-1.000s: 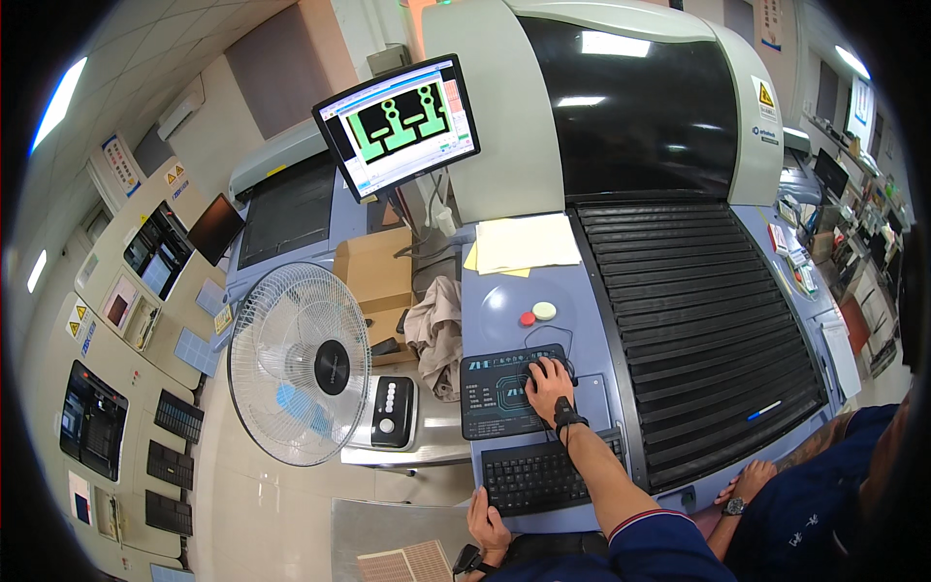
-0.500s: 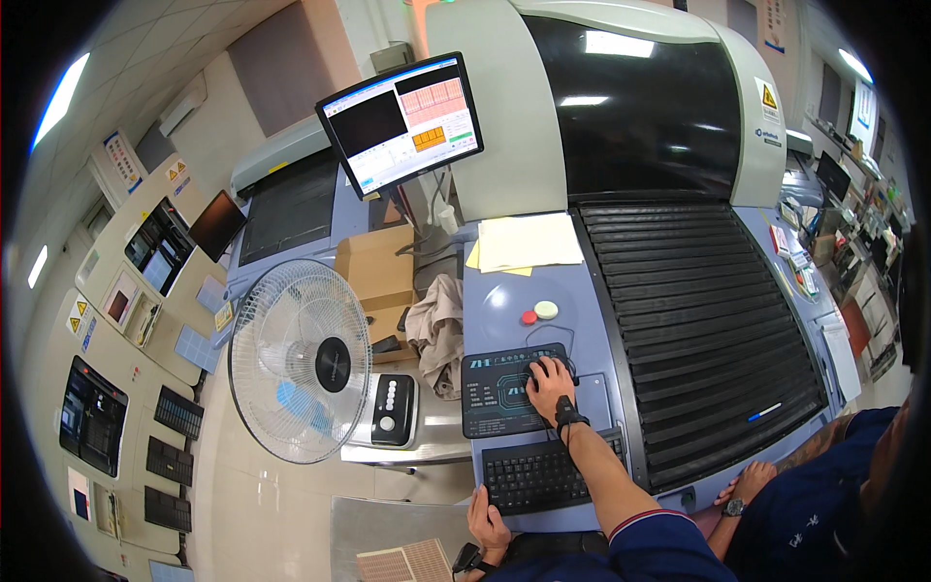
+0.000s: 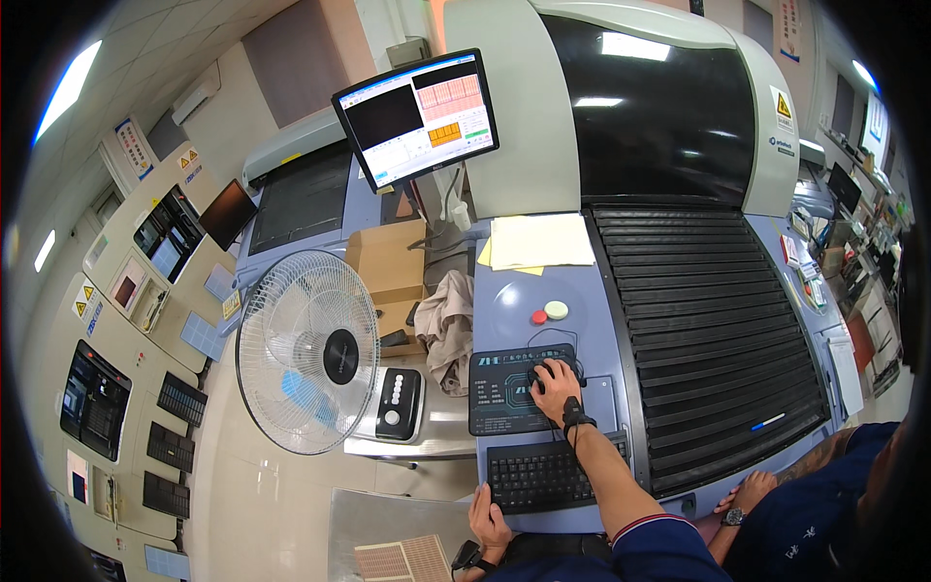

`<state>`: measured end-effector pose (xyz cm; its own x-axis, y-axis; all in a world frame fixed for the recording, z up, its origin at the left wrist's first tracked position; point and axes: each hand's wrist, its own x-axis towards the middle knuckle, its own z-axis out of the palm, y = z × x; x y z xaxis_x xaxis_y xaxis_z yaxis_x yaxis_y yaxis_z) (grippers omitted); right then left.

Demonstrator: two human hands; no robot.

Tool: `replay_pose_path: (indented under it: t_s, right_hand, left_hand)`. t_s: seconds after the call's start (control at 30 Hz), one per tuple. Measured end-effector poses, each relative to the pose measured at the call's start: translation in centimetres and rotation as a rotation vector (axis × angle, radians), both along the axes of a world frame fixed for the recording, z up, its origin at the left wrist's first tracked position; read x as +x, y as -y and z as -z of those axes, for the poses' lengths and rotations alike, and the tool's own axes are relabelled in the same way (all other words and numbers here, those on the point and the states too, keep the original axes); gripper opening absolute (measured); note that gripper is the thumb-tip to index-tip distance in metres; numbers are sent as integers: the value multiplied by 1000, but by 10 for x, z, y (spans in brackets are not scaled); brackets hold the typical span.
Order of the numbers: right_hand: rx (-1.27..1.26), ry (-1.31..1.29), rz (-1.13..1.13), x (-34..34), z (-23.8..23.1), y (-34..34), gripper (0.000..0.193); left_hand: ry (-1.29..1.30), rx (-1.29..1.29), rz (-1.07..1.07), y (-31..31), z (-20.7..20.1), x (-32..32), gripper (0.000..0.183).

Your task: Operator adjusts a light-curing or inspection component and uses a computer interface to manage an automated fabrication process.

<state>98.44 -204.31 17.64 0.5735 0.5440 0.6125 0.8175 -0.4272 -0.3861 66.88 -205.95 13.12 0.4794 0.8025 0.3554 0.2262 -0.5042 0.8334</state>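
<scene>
My right hand (image 3: 556,390) rests over a dark computer mouse (image 3: 538,374) on a black printed mouse pad (image 3: 499,396), its fingers curved round the mouse and largely covering it. A black band with a small device circles that wrist. Below the pad lies a black keyboard (image 3: 529,482), partly hidden by my right forearm. At the keyboard's near left corner is my left hand (image 3: 490,521), its fingers stretched along the corner, holding nothing I can make out. Above the pad stands a lit monitor (image 3: 419,121) with dark, pink and orange panels on its screen.
To the left stand a fan (image 3: 308,354) and an open cardboard box (image 3: 383,262). Red and pale round buttons (image 3: 556,310) and yellowish paper sheets (image 3: 541,241) lie on the console. A black slatted bed (image 3: 713,339) holds a pen (image 3: 768,423). Another person's hands (image 3: 749,491) are at right.
The whole view has shifted slightly, so the scene sits a little further right. Both hands keep their places at the mouse and the keyboard corner.
</scene>
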Motion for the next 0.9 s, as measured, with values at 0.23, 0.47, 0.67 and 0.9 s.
replay_pose_path:
  t_s: [0.23,0.47,0.67,0.9]
  right_hand:
    - [1,8,7,1,2,1,33]
    - [1,-1,29,1,4,0,35]
    - [3,2,55,2,7,-2,36]
    - [-15,5,59,1,9,-2,37]
  left_hand:
    - [-2,4,2,0,-3,1,48]
    - [0,2,-3,1,-3,2,48]
    - [12,0,-5,1,-6,2,48]
    - [14,-2,-8,1,-6,1,47]
